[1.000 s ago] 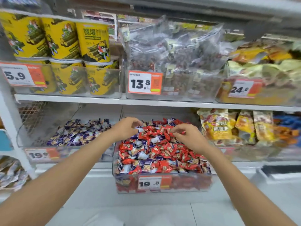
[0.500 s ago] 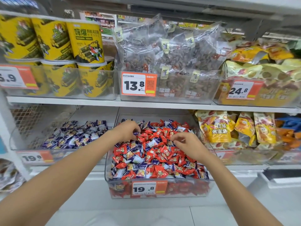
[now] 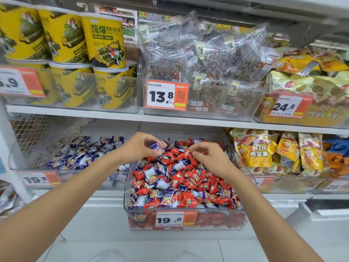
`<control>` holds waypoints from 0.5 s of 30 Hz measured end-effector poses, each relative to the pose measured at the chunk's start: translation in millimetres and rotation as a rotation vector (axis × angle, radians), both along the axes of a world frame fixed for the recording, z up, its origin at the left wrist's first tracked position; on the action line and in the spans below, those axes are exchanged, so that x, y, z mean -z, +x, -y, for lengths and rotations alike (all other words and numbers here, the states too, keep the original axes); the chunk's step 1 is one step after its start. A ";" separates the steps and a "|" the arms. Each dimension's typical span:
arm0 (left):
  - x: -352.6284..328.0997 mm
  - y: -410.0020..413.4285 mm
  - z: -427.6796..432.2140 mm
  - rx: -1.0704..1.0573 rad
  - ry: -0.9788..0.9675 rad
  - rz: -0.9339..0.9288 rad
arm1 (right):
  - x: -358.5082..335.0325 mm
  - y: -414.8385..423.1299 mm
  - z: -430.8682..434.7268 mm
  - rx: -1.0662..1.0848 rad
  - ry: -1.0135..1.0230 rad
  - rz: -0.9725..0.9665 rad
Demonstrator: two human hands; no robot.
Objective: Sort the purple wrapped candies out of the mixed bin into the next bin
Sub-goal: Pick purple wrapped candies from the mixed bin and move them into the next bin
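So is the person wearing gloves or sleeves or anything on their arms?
No gloves! The left hand and right hand are bare, with no rings showing. The left arm and right arm are bare too: no sleeves, watch or bracelet in view.

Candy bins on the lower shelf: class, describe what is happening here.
A person is sorting candies. Their left hand pinches a purple candy above the mixed bin. The right hand picks among the red candies; whether it holds one is unclear. The next bin already holds purple candies.
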State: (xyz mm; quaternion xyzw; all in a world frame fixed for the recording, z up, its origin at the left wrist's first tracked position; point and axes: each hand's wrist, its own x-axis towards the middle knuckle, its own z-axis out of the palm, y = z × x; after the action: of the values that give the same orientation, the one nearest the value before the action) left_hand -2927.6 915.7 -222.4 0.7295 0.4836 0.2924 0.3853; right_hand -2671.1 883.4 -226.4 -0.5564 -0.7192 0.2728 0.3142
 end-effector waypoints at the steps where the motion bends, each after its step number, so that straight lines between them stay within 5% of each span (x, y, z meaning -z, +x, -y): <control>1: -0.7 -2.7 1.6 -0.008 -0.019 0.031 | -0.7 -5.5 -1.5 -0.033 -0.019 -0.043; 5: -2.0 -5.2 12.4 0.055 -0.095 0.060 | 2.4 -41.0 -4.0 -0.166 -0.205 -0.203; 11: -6.4 -3.7 16.3 0.126 -0.250 0.138 | 4.5 -66.5 -3.5 -0.111 -0.160 -0.358; 15: -6.7 -16.1 9.8 -0.003 -0.065 0.058 | 3.9 -56.3 -10.0 -0.098 -0.106 -0.246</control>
State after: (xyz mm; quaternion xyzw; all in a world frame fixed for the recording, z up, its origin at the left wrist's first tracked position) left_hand -2943.7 905.9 -215.7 0.7072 0.4825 0.2982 0.4221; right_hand -2727.3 893.4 -230.3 -0.4987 -0.6861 0.3918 0.3564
